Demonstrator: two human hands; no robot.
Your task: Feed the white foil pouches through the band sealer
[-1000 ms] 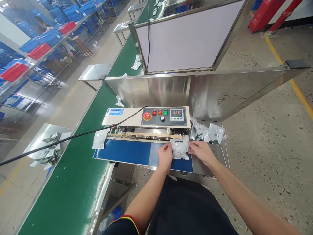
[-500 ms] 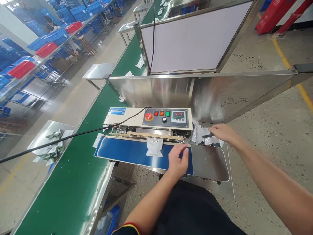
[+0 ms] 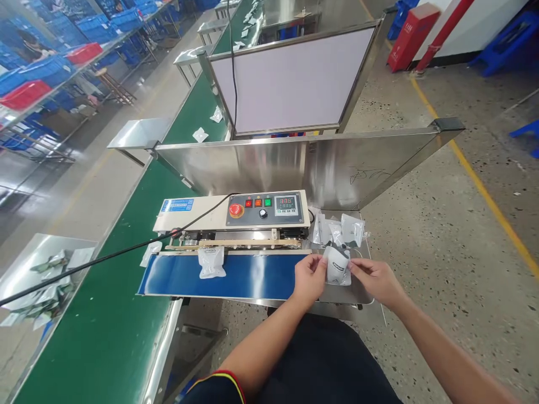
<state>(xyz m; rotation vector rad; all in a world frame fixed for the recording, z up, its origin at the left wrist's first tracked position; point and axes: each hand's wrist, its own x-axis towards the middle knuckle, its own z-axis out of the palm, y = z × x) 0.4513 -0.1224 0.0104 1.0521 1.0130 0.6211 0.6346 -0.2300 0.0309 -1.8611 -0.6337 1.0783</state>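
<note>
Between my two hands is a small white plastic pouch with a dark printed label, held upright over the metal end plate. My left hand pinches its left edge, and my right hand pinches its right edge. Just behind it, several similar pouches lie in a pile at the right end of the band sealer. Another white pouch sits on the sealer's blue conveyor belt, its top edge at the sealing slot.
A long green conveyor runs along the left side, with a metal side tray of pouches beyond it. A black cable crosses in front of the sealer. Behind stands a steel panel and a white board.
My right hand has come from the pile with a pouch, and my left hand now grips it too. The pouch on the blue belt has moved left. The view has shifted right.
</note>
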